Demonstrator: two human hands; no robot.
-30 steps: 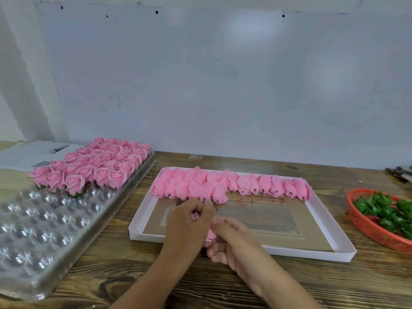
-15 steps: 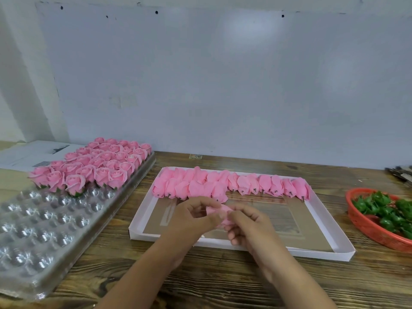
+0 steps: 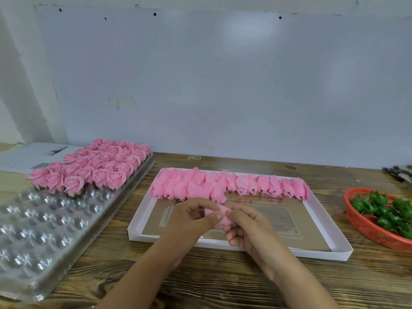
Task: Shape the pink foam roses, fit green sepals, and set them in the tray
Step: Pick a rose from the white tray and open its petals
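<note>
Left of the grip, the clear tray (image 3: 44, 237) is part filled with finished roses (image 3: 93, 166). Beyond it, the white box (image 3: 334, 248) holds unshaped buds (image 3: 223, 186); sepals (image 3: 383, 210) wait far right. Both hands, left hand (image 3: 189, 221) and right hand (image 3: 249, 228), have risen since 1 second ago, fingertips pinching 1 pink rose (image 3: 220, 216) between them: shaping has begun.

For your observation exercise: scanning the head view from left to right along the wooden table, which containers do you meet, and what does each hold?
Clear plastic tray with finished roses → white shallow box with unshaped pink buds → red basket of green sepals.
</note>
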